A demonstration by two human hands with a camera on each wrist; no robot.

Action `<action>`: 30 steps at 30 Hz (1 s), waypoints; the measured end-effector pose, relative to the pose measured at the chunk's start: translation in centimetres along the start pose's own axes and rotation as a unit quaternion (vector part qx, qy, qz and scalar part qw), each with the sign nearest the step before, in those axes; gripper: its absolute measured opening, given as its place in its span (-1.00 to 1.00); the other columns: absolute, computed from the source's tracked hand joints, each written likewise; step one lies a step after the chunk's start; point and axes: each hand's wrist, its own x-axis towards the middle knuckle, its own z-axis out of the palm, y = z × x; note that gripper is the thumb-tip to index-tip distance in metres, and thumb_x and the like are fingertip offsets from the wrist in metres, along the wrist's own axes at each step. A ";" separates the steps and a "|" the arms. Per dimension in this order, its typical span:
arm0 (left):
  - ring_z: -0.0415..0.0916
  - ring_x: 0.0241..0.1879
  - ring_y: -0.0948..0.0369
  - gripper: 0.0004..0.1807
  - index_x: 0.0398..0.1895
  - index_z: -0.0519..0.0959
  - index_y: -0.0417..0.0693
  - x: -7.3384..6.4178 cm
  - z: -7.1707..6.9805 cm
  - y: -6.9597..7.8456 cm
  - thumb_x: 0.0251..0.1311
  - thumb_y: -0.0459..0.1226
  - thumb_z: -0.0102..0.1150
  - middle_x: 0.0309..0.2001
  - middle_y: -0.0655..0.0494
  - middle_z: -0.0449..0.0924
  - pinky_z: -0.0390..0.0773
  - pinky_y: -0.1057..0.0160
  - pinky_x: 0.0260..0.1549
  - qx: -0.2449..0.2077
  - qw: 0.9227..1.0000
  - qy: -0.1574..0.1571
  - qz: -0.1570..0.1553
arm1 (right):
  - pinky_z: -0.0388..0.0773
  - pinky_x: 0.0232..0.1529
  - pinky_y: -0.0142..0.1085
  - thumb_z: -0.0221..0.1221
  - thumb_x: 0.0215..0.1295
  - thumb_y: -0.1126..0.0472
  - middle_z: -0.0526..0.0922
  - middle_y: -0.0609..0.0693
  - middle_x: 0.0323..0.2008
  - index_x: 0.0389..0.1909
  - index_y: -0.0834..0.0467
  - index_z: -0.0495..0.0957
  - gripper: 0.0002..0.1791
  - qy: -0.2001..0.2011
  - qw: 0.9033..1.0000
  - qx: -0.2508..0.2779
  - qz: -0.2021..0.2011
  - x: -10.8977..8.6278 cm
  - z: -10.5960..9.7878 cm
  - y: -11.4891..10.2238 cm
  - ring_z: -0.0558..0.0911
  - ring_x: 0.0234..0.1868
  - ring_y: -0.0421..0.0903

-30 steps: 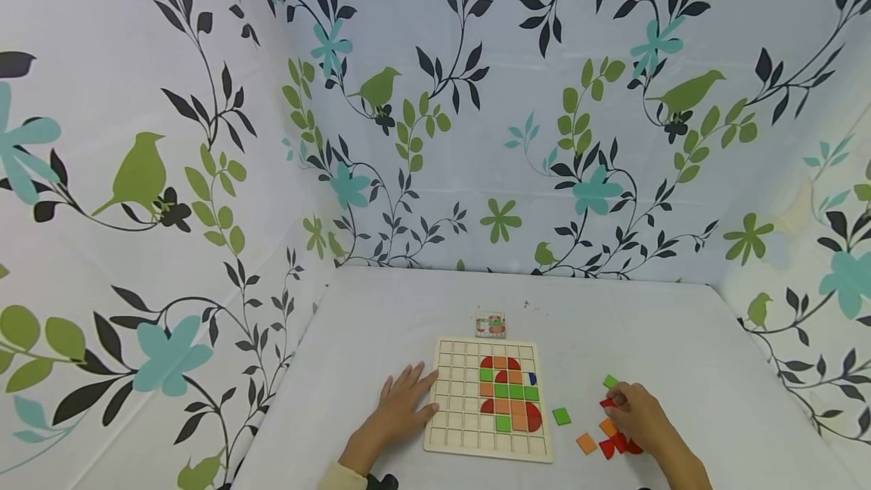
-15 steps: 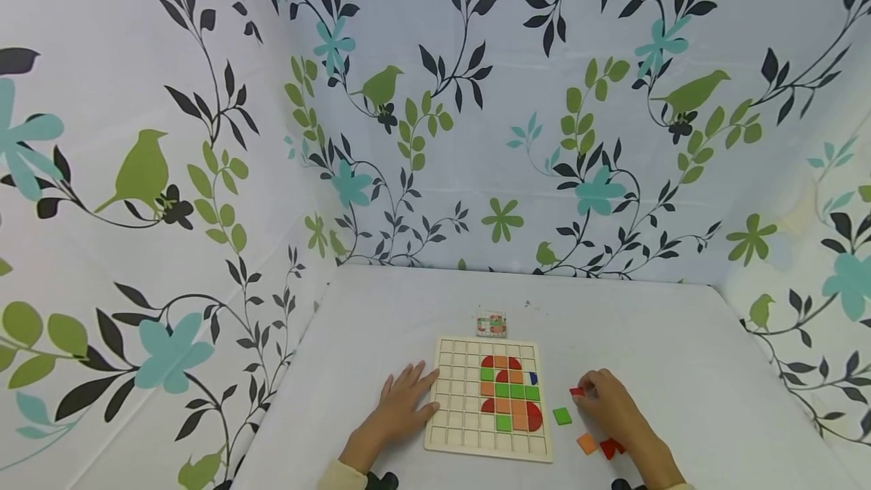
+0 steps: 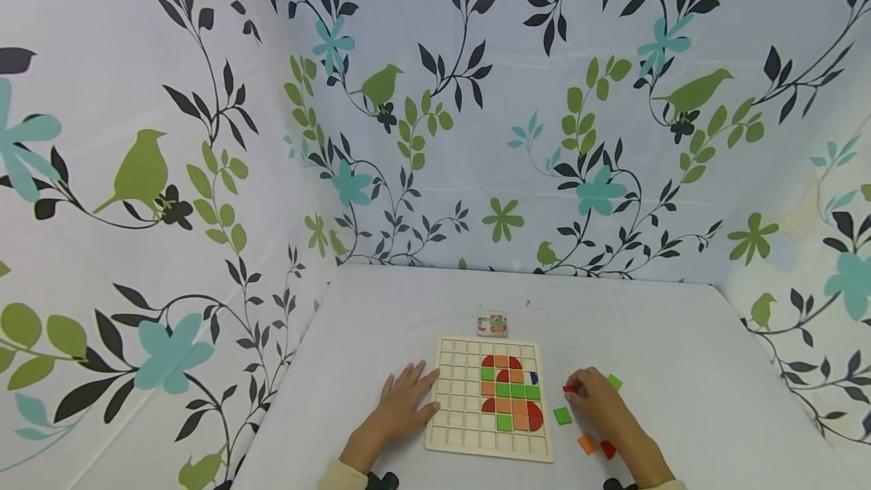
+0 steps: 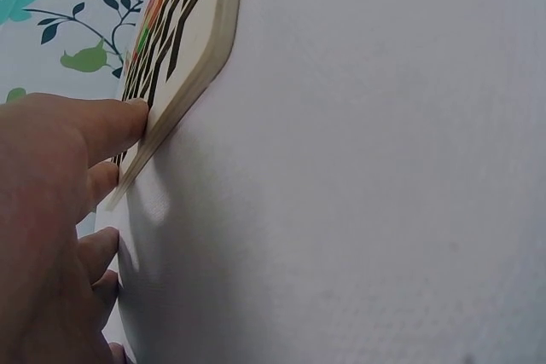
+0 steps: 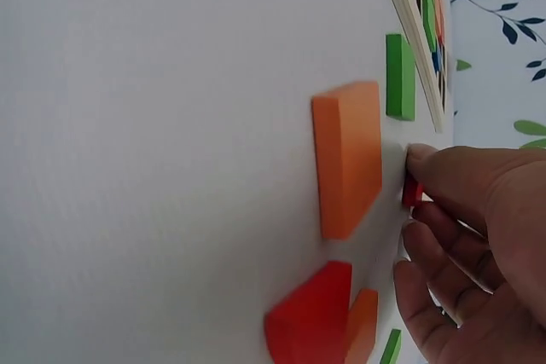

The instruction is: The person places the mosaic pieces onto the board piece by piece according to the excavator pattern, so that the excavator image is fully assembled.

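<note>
A wooden grid board (image 3: 452, 429) lies on the white table, with red, orange and green pieces and one blue piece set in its right half. My left hand (image 3: 407, 403) rests at the board's left edge, fingers spread. In the left wrist view its thumb touches the board's rim (image 4: 217, 36). To the right of the board, my right hand (image 3: 602, 399) pinches a small red piece (image 3: 569, 390) between thumb and fingers. The right wrist view shows that red piece (image 5: 412, 190) low at the tabletop, partly hidden by the thumb.
Loose pieces lie around my right hand: a green square (image 3: 562, 416), another green piece (image 3: 615, 382), an orange square (image 3: 587, 443) and a red piece (image 3: 608, 450). Another orange piece (image 5: 363, 326) shows in the right wrist view. A small patterned card (image 3: 491, 324) lies beyond the board.
My right hand has moved left from the loose pieces toward the board, carrying the red piece. The left hand has stayed in place on the board's edge.
</note>
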 end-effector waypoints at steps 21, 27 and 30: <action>0.00 0.64 -0.28 -0.32 0.60 0.35 0.06 -0.2 -0.4 0.3 0.49 0.02 0.18 0.65 -0.20 0.14 -0.15 -0.52 0.51 -0.011 1.000 0.003 0.004 | 0.57 -0.19 -0.29 0.42 0.36 0.16 0.52 -0.19 -0.21 -0.16 0.04 0.65 -0.86 0.000 0.989 0.003 -0.149 -2.9 3.9 -9.1 0.44 -0.18 -0.21; 0.00 0.65 -0.24 -0.31 0.60 0.35 0.10 -0.1 -0.2 0.1 0.48 0.03 0.19 0.65 -0.16 0.14 -0.15 -0.50 0.52 -0.008 1.000 0.005 -0.003 | 0.59 -0.15 -0.27 0.45 0.33 0.13 0.51 -0.29 -0.26 -0.20 -0.04 0.63 -0.83 0.014 0.974 -0.038 -0.221 -3.4 6.4 -11.1 0.43 -0.22 -0.31; 0.01 0.64 -0.25 -0.31 0.60 0.35 0.10 -0.1 -0.1 0.0 0.47 0.03 0.20 0.65 -0.17 0.15 -0.13 -0.51 0.51 -0.005 1.000 0.006 -0.001 | 0.55 -0.16 -0.28 0.47 0.30 0.15 0.50 -0.32 -0.31 -0.26 -0.08 0.60 -0.80 0.018 0.970 -0.048 -0.238 -3.3 7.2 -11.4 0.40 -0.25 -0.32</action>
